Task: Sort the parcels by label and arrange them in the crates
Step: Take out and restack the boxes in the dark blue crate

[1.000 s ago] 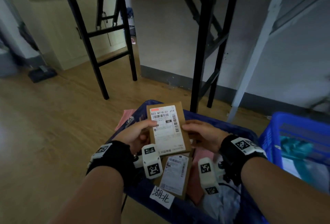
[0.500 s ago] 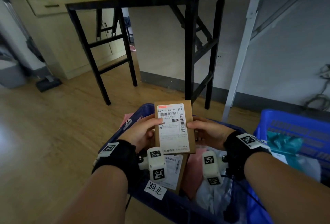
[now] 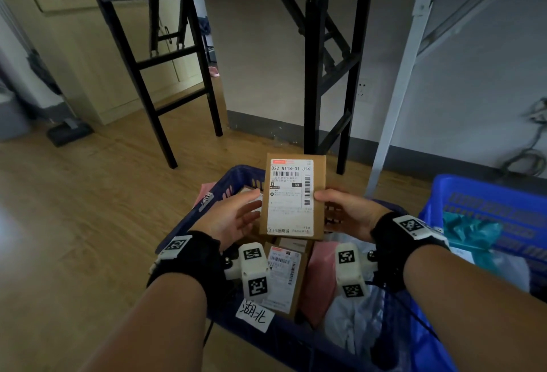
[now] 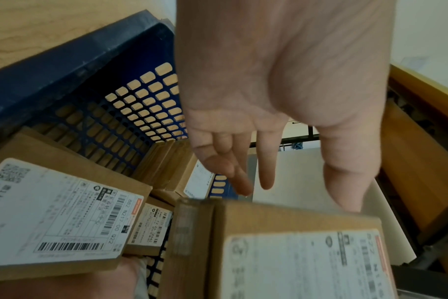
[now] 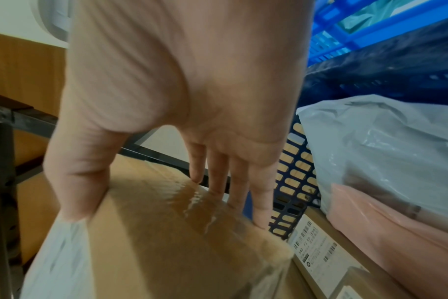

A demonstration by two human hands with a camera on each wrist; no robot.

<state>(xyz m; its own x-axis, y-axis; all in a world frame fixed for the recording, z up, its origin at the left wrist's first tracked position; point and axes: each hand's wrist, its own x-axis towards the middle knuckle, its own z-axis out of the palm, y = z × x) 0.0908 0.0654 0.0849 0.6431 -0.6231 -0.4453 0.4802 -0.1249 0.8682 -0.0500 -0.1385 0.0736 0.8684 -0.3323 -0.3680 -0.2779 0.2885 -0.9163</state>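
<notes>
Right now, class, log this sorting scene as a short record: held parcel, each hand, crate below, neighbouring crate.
Held parcel: brown box, label facing up, top line reads 822 N118-01 J14
Right hand: grips the box's right edge
Left hand: open, fingers off the box
Crate below: dark blue crate, holds boxes and bags
Neighbouring crate: bright blue crate, teal bag inside
</notes>
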